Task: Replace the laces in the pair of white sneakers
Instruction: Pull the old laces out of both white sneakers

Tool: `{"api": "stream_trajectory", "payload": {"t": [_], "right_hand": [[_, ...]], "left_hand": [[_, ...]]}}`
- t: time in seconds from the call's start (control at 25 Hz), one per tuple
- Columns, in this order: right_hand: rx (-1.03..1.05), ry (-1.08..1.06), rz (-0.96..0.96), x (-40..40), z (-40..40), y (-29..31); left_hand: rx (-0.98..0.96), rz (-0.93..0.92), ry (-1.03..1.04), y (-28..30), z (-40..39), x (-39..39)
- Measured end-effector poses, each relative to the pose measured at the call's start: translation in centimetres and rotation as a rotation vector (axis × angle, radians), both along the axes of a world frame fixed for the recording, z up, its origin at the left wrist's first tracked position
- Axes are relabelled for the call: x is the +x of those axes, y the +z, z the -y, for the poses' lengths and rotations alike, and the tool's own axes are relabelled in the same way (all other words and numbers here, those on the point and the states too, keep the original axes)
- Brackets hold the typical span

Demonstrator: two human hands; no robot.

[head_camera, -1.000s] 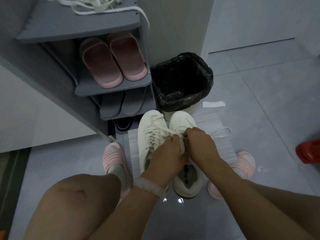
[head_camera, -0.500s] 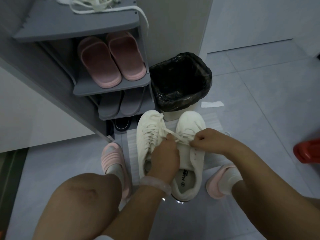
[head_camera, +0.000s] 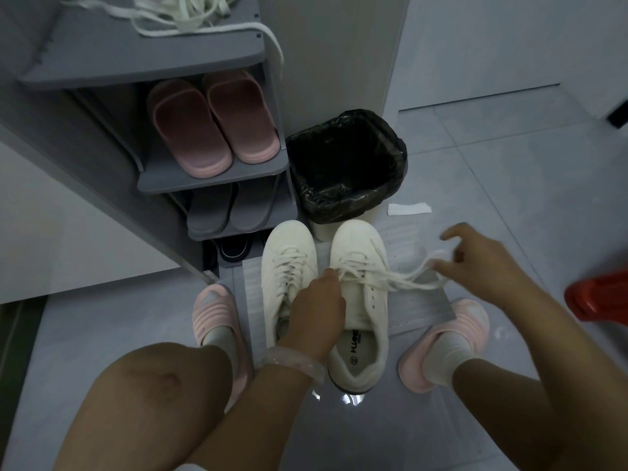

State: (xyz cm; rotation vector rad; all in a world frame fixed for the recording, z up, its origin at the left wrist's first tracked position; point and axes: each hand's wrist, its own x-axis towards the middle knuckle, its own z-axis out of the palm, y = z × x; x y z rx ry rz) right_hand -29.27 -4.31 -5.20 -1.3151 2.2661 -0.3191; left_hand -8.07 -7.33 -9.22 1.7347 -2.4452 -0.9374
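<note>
**A:** Where are the sneakers, and what are you doing to them?

**B:** Two white sneakers stand side by side on a pale ribbed mat (head_camera: 418, 300) on the floor, toes pointing away from you, between your feet in pink slippers. The left sneaker (head_camera: 289, 266) is laced. The right sneaker (head_camera: 360, 287) is the one in hand: its lace (head_camera: 401, 278) crosses the lower eyelets only, and its free ends run off to your right.

**A:** Why is it held that way?

**B:** It looks as though you are drawing the lace through, so one hand steadies and the other pulls. Your left hand (head_camera: 317, 311) reaches down between the sneakers, fingertips pinching the lace at the right sneaker's eyelets. Your right hand (head_camera: 475, 263) is held out well to the side, thumb and a finger nipping the lace ends, the other fingers spread, arm stretched low across your knee.

**A:** And around them?

**B:** Just beyond the toes stands a bin lined with a black bag (head_camera: 346, 164). To its left, a grey shoe rack (head_camera: 210, 178) holds pink slippers; loose white laces (head_camera: 190, 15) lie heaped on its top shelf.
</note>
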Motion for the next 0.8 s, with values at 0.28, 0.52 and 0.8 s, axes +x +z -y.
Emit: {"api": "stream_trajectory", "payload": {"t": [0.28, 0.52, 0.8], "right_hand": [[-0.082, 0.407, -0.213, 5.6, 0.3, -3.5], [-0.071, 0.373, -0.215, 6.6, 0.5, -4.2], [-0.12, 0.293, -0.143, 6.4, 1.1, -3.9]], "left_hand": [[0.026, -0.013, 0.01, 0.1, 0.0, 0.0], [-0.005, -0.015, -0.062, 0.1, 0.0, 0.1], [-0.012, -0.099, -0.072, 0.3, 0.4, 0.8]]}}
